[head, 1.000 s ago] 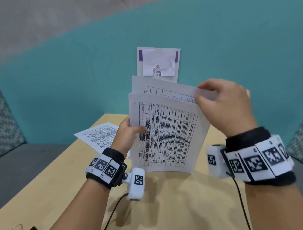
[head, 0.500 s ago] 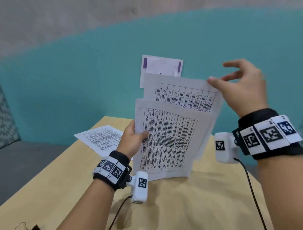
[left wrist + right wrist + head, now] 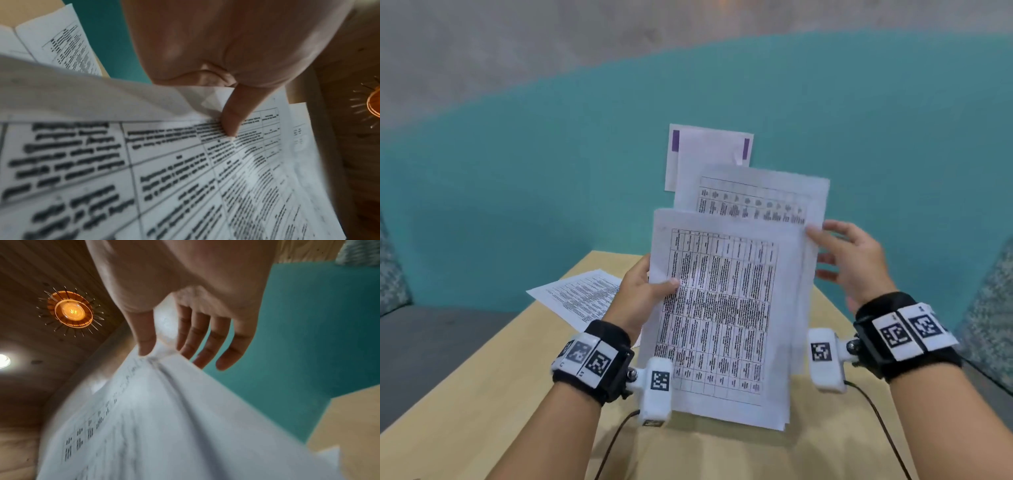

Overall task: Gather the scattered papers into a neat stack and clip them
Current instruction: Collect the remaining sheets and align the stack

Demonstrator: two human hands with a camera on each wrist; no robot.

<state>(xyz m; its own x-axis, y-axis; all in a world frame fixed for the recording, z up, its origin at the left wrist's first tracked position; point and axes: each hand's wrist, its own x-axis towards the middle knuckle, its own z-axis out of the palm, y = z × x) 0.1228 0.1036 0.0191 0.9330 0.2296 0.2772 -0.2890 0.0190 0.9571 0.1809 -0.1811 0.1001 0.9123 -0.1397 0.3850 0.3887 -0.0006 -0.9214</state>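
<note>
The left hand (image 3: 641, 298) grips the left edge of the upright sheaf of papers (image 3: 726, 308), its thumb (image 3: 232, 116) pressed flat across the printed table on the front sheet and the other fingers hidden behind. The right hand (image 3: 851, 263) is at the sheaf's upper right edge, fingers nearly straight and spread; its thumb (image 3: 145, 339) touches the front of the papers while the fingers (image 3: 205, 340) reach behind, a light pinch rather than a firm grasp. The sheets are uneven: a second tabled page (image 3: 756, 192) rises above the front one, and a page with purple bars (image 3: 709, 147) rises higher still behind. The sheaf's bottom edge is at the wooden table (image 3: 482, 394). One more printed sheet (image 3: 582, 298) lies flat on the table to the left, beyond the left hand. A teal wall (image 3: 517, 171) is behind.
</note>
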